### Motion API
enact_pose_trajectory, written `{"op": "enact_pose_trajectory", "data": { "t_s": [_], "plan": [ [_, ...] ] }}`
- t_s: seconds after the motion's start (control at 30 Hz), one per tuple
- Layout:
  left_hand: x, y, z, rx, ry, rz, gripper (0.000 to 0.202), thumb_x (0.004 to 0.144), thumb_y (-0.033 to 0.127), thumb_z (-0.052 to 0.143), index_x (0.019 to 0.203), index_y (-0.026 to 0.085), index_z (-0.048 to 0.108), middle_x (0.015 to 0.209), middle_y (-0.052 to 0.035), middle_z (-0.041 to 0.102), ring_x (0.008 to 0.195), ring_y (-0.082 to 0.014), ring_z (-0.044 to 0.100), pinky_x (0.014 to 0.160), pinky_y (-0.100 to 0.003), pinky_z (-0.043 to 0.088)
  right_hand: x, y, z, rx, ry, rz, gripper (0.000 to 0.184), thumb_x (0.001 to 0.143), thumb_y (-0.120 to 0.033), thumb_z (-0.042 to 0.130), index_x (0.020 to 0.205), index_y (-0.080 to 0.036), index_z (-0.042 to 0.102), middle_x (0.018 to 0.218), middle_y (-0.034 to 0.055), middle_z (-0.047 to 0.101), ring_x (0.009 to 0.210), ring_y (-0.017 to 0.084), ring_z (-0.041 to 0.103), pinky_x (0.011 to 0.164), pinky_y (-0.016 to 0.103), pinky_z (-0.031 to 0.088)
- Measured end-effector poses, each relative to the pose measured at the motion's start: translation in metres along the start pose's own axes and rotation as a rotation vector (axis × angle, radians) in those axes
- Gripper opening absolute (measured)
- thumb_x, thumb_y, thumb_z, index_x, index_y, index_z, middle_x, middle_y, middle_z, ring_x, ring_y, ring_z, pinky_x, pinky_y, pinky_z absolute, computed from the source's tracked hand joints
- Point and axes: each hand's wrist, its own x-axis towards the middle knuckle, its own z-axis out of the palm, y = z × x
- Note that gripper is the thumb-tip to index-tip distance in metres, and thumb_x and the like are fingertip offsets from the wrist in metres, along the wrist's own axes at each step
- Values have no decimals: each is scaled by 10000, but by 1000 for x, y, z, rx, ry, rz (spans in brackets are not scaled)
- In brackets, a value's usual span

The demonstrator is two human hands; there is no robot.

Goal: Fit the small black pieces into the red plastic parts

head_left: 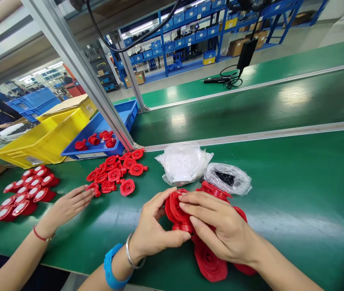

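Note:
My left hand, with a blue watch and a silver bangle on the wrist, grips a round red plastic part from the left. My right hand presses its fingers onto the same part from above and the right. Several more red parts lie under and around my hands on the green table. A co-worker's hand with a red wrist cord reaches toward a pile of red parts further left.
Two plastic bags lie behind my hands: one of white pieces, one of black pieces. Rows of capped red parts sit at left. A blue tray, a yellow bin and an aluminium post stand behind.

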Motion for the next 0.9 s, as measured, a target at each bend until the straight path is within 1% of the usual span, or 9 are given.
{"op": "enact_pose_trajectory", "data": {
  "t_s": [0.07,0.13,0.23,0.37,0.47,0.53,0.6,0.73,0.9],
  "plan": [
    [0,0,0,78,0,-3,833,586,185,854,1335,268,497,1246,-58,611,1089,-237,626,947,-328,524,-1,0,2,-6,18,96,312,849,-189,587,1155,-154,634,1191,137,650,1085,219,644,921,337,569],
    [-1,0,1,163,-12,3,823,596,158,828,1330,263,470,1262,-62,595,1076,-237,627,940,-344,525,-1,0,4,-35,-8,208,483,785,-287,681,1237,-146,585,1242,158,614,1114,258,626,923,370,568],
    [-3,2,4,233,-29,12,767,596,150,818,1278,248,482,1272,-68,578,1080,-242,615,928,-352,521,-2,-2,7,-25,-95,274,629,769,-286,705,1352,-158,507,1234,146,602,1092,246,629,918,360,566],
    [-4,4,2,88,-27,-60,561,664,230,807,1137,207,507,1069,-52,649,907,-186,638,792,-292,528,-2,-1,2,112,-88,273,556,774,-187,683,1315,-217,554,1171,104,594,971,188,647,831,289,582],
    [0,4,-4,-21,-29,-141,468,707,280,788,1065,194,498,1019,-54,657,855,-167,625,755,-277,509,-1,2,-6,299,-36,370,540,734,-128,693,1245,-256,571,1126,73,591,906,172,645,689,235,599],
    [4,3,-8,57,-42,-137,454,722,279,775,1089,197,520,1079,-69,641,914,-186,621,805,-303,504,-1,4,-11,434,-29,435,526,737,-113,685,1219,-270,546,1097,56,604,897,170,652,672,229,609],
    [8,0,-13,264,-18,-90,358,775,246,707,1105,208,573,1100,-71,626,987,-209,606,879,-339,485,-3,5,-14,487,-48,472,502,760,-123,671,1214,-272,519,1072,49,621,894,173,664,712,251,617],
    [17,-9,-17,543,6,-103,305,820,174,580,1119,212,623,1102,-67,651,1051,-222,595,962,-377,445,-6,8,-16,268,-63,463,455,820,-233,660,1243,-266,494,1097,66,613,865,175,672,711,269,615],
    [19,-19,-12,587,-122,-149,386,773,150,600,1154,199,634,1108,-67,700,1037,-249,606,957,-418,448,-4,10,-11,-178,-69,194,422,852,-348,624,1246,-220,540,1166,110,580,983,229,634,784,339,588]
  ]
}}
